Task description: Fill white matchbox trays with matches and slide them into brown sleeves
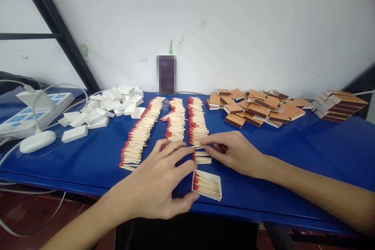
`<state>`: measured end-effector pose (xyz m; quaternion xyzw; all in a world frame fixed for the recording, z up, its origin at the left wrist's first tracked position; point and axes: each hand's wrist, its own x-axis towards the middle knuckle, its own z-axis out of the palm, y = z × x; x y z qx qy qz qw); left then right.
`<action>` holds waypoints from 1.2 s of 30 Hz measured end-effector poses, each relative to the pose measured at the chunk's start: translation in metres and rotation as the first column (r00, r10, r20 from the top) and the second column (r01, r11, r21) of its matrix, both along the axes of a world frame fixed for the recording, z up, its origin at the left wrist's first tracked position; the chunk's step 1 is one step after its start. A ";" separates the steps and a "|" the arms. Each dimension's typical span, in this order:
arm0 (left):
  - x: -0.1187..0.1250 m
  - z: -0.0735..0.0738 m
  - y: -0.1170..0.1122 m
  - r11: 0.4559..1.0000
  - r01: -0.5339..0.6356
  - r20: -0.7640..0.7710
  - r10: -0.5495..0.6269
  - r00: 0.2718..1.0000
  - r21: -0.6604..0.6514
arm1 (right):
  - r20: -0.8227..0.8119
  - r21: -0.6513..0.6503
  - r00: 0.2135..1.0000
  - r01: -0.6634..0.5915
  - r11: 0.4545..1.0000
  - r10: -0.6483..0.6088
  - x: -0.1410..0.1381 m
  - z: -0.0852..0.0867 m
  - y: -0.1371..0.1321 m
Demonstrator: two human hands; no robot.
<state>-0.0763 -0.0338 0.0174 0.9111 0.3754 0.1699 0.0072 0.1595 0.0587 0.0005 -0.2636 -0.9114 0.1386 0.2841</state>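
Note:
My left hand point(168, 181) spreads its fingers over the near ends of the match rows. Its thumb and index fingertips lie at the left end of a white matchbox tray point(220, 187), which holds a layer of red-tipped matches point(207, 184). Pinched together, the thumb and index finger of my right hand point(231, 150) touch the stick ends of matches point(199, 147) at the near end of the right row point(199, 121). A small separate group of matches point(202, 158) lies between that row and the tray.
Two more match rows, a left one point(143, 133) and a middle one point(176, 121), run away from me. White trays point(111, 103) are heaped at back left, orange matchbox sleeves point(258, 107) at back right, beside stacked matchboxes point(341, 104). A power strip point(60, 103) with cables lies far left.

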 end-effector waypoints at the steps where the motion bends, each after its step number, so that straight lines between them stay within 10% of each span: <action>1: 0.000 0.000 0.000 1.000 0.001 0.002 -0.001 1.000 0.005 | 0.000 -0.001 1.000 0.002 1.000 -0.002 0.000 0.000 0.000; 36: 0.001 0.002 0.000 1.000 -0.007 -0.003 0.007 1.000 -0.027 | 0.036 -0.084 0.999 -0.016 0.996 0.019 0.000 0.005 -0.003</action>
